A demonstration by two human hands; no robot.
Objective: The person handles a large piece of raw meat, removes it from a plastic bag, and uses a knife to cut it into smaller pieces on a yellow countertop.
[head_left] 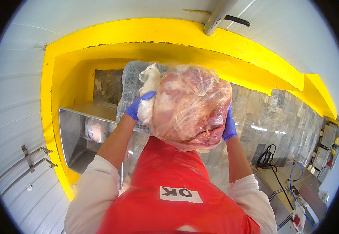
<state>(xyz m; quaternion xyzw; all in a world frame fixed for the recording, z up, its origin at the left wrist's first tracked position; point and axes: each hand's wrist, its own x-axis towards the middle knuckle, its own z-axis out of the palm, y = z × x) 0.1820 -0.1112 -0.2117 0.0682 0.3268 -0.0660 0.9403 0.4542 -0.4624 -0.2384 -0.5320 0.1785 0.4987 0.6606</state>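
A large cut of raw meat (189,105), pink and pale with fat, is wrapped in a clear plastic bag and held up in front of my red apron. My left hand (138,106), in a blue glove, grips the left side of the bag, where crumpled white plastic (150,80) bunches up. On the opposite side, my right hand (229,125), also gloved in blue, presses against the meat; some of its fingers are hidden behind it. Under and behind the meat is a grey, plastic-covered slab or crate (128,85).
A steel tub (71,136) on the left contains another plastic-wrapped piece (96,130). Yellow ledges (138,29) run across the back. A black-handled knife (237,20) lies by a grey post (217,17). A steel machine (286,179) with a black cable (267,156) and blue hose (291,177) stands lower right.
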